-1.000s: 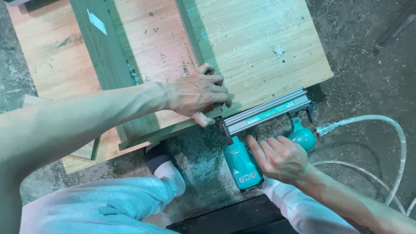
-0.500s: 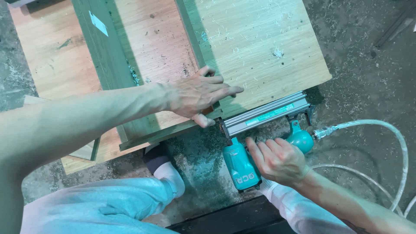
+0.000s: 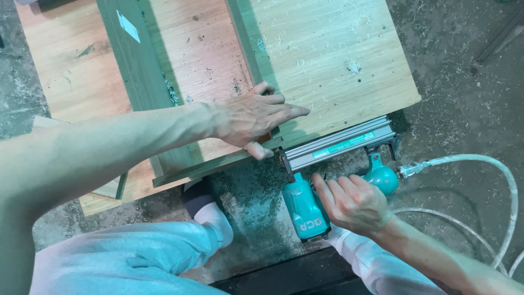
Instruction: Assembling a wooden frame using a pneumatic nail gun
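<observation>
My left hand (image 3: 254,117) lies flat on a wooden box-like assembly (image 3: 327,60), fingers spread over an upright green-edged divider, thumb hooked over the near edge. My right hand (image 3: 352,203) grips the handle of a teal pneumatic nail gun (image 3: 305,210). The gun's silver magazine (image 3: 341,145) runs along the near edge of the wooden panel, its nose pressed against the edge just under my left thumb. A pale air hose (image 3: 480,164) leaves the gun's rear to the right.
Wood shavings dot the panel and the rough concrete floor (image 3: 464,98). My knees in light trousers (image 3: 131,257) and a dark shoe (image 3: 199,196) are below the panel. A dark board (image 3: 284,276) lies at the bottom edge.
The fingers of my left hand have stretched out flatter over the panel. The nail gun and my right hand have shifted slightly left along the edge.
</observation>
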